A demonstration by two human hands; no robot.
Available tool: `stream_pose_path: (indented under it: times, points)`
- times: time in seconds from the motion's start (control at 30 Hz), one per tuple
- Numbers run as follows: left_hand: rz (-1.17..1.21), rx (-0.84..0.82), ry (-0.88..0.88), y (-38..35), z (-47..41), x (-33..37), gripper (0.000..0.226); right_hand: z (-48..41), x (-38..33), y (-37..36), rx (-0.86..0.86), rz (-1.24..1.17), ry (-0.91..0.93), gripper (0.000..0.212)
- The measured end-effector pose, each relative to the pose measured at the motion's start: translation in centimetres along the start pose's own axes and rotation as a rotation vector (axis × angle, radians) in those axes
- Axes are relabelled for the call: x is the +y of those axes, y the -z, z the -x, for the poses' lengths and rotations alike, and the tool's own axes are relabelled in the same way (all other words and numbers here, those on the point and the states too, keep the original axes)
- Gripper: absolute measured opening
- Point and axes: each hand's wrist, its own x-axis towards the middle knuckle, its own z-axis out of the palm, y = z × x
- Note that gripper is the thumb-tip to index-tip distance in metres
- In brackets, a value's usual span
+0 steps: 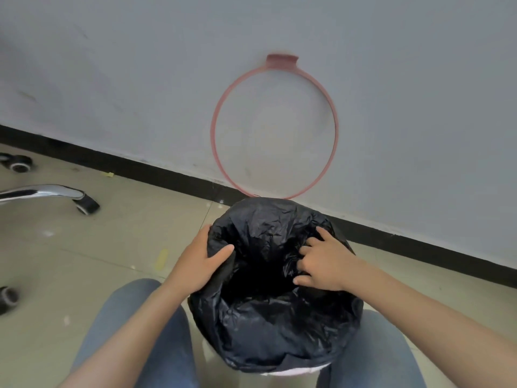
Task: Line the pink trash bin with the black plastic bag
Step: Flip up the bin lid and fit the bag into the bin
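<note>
One grey wall [140,65] rises behind a tiled floor [84,261]. One black plastic bag [279,326] drapes over the pink trash bin [291,372] — only a pale sliver of the bin shows at the bottom — standing between the person's two knees. One pink ring [275,127] leans against the wall. Two hands work the bag: the left hand [200,261] clamps its left edge between thumb and fingers, and the right hand [324,264] presses curled fingers into the right side. Three chair casters [86,205] sit at left.

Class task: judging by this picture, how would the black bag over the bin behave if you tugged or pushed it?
The black bag looks thin and crinkled, so probably floppy and light. It bunches under the right hand, so it likely yields rather than resists.
</note>
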Motion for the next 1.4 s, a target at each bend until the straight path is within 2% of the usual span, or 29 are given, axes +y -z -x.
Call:
stream_pose_path:
  times: [0.07, 0.1, 0.17, 0.2, 0.3, 0.37, 0.4, 0.43, 0.53, 0.57, 0.63, 0.77, 0.83, 0.9, 0.97, 1.0, 1.07, 1.13, 1.17, 1.2, 1.23, 1.27, 1.3, 1.33, 1.37, 1.4]
  points:
    - [0.118, 0.041, 0.05, -0.1, 0.0, -0.2, 0.035, 0.3, -1.9, 1.2, 0.114, -0.222, 0.088, 0.059]
    - [0.169, 0.067, 0.066, -0.2, -0.1, -0.4, 0.035, 0.6, -3.3, 1.6, 0.054, -0.445, 0.155, 0.057]
    - [0.238, 0.098, 0.086, -0.6, -0.1, -0.7, 0.036, 1.1, -5.8, 2.1, -0.241, -0.862, 0.318, 0.051]
    - [0.263, 0.105, 0.097, -0.7, -0.1, -0.7, 0.035, 1.1, -6.8, 1.7, -0.365, -0.954, 0.392, 0.051]
    - [0.304, 0.123, 0.117, -1.0, 0.1, -0.7, 0.032, 0.3, -8.2, -1.0, -0.601, -0.931, 0.518, 0.059]
    - [0.339, 0.133, 0.133, -1.0, 0.2, -0.7, 0.032, 0.2, -8.3, -2.1, -0.657, -0.973, 0.46, 0.064]
    - [0.358, 0.139, 0.145, -1.0, 0.2, -0.7, 0.032, 0.5, -8.1, -2.0, -0.622, -1.028, 0.37, 0.064]
    - [0.376, 0.144, 0.156, -1.0, 0.3, -0.7, 0.032, 0.8, -7.9, -1.6, -0.511, -1.096, 0.268, 0.063]
    - [0.427, 0.147, 0.193, -1.1, 0.4, -0.8, 0.028, 0.9, -7.9, 0.7, 0.033, -1.328, 0.038, 0.053]
    - [0.454, 0.145, 0.207, -1.1, 0.4, -0.9, 0.028, 0.4, -8.3, 1.4, 0.151, -1.392, 0.004, 0.051]
    - [0.5, 0.144, 0.227, -1.1, 0.4, -1.0, 0.026, -1.1, -9.8, 2.2, 0.154, -1.541, 0.022, 0.052]
    - [0.509, 0.157, 0.22, -1.3, 0.5, -1.0, 0.027, -3.4, -13.4, 1.2, -0.165, -1.708, 0.085, 0.058]
    - [0.509, 0.153, 0.211, -1.3, 0.6, -0.9, 0.028, -2.8, -13.0, 1.4, -0.213, -1.748, 0.081, 0.059]
    - [0.501, 0.143, 0.203, -1.2, 0.6, -0.5, 0.029, -1.4, -10.7, 1.9, -0.083, -1.601, 0.013, 0.054]
    - [0.468, 0.145, 0.201, -1.3, 0.5, -0.4, 0.034, 0.3, -7.2, 0.9, 0.102, -1.113, 0.006, 0.052]
    - [0.397, 0.159, 0.186, -1.3, 0.5, -0.5, 0.04, 1.0, -5.4, -0.2, 0.095, -0.817, 0.029, 0.053]
    - [0.033, 0.243, 0.06, -1.0, 0.6, -0.7, 0.054, 2.0, -3.2, -2.2, -0.073, -0.323, 0.065, 0.053]
    - [-0.504, 0.319, -0.297, -0.5, 1.0, -0.4, 0.051, 1.8, -2.6, -4.1, -0.28, -0.072, 0.089, 0.054]
    - [-0.741, 0.299, -0.518, -0.5, 1.0, 0.0, 0.049, 1.6, -2.5, -4.7, -0.364, -0.018, 0.086, 0.055]
    - [-0.947, 0.204, -0.685, -0.8, 0.9, 0.5, 0.047, 1.4, -2.4, -4.9, -0.429, 0.013, 0.063, 0.058]
    - [-1.109, 0.056, -0.771, -1.0, 0.9, 1.0, 0.045, 1.2, -2.4, -5.0, -0.475, 0.038, 0.034, 0.06]
    - [-1.212, -0.13, -0.758, -1.2, 1.0, 1.6, 0.042, 1.1, -2.3, -4.9, -0.493, 0.06, 0.018, 0.06]
    - [-1.266, -0.3, -0.667, -1.3, 1.1, 1.8, 0.041, 1.0, -2.3, -4.6, -0.496, 0.072, 0.016, 0.059]
    - [-1.282, -0.439, -0.503, -1.2, 1.1, 1.8, 0.041, 1.0, -2.3, -4.1, -0.475, 0.065, 0.023, 0.057]
    - [-1.299, -0.513, -0.381, -0.9, 0.9, 1.8, 0.043, 1.0, -2.4, -3.6, -0.419, 0.045, 0.036, 0.053]
    - [-1.286, -0.507, -0.358, -0.8, 0.7, 1.7, 0.043, 0.9, -2.4, -3.0, -0.327, 0.006, 0.05, 0.048]
